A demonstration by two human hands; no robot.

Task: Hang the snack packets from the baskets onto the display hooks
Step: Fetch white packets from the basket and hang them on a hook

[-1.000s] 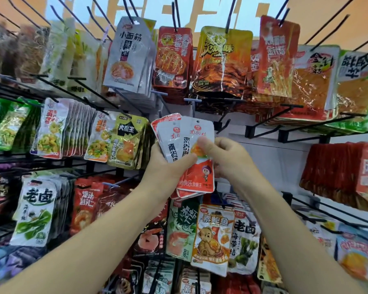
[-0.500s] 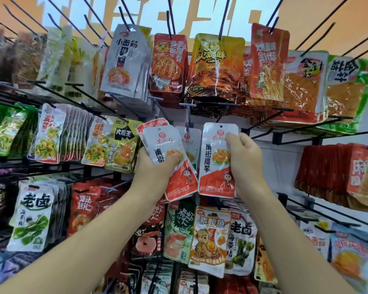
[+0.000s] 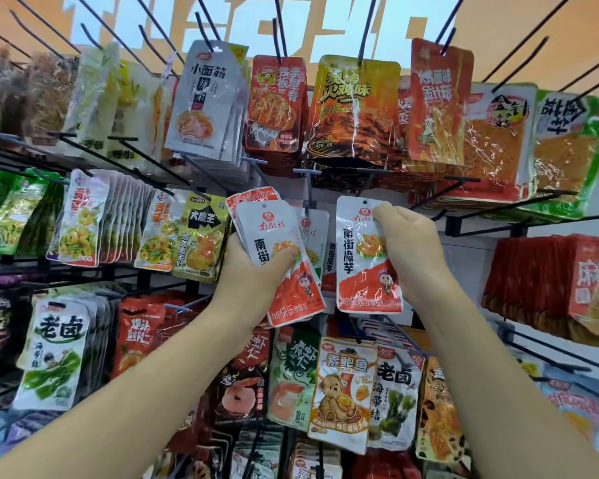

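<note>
My left hand (image 3: 253, 271) grips a fanned stack of white-and-red snack packets (image 3: 274, 236) in front of the display wall, thumb across the front packet. My right hand (image 3: 408, 250) pinches a single matching packet (image 3: 360, 257) by its upper right corner and holds it upright, its punched hole near the top. Between the two hands, a same-kind packet (image 3: 313, 233) hangs on a grey display hook (image 3: 308, 188). The single packet is just right of that hook and is not on it.
The wall is dense with hanging snack packets on black hooks: grey and red-orange packs (image 3: 353, 108) above, green-yellow ones (image 3: 83, 223) to the left, a red stack (image 3: 564, 281) to the right, bear-print pack (image 3: 343, 392) below. Bare black hooks (image 3: 533, 29) jut out overhead.
My right hand pulled one packet off the stack in my left hand and carried it right and up, level with the hook. The left hand kept the stack, shifting slightly left.
</note>
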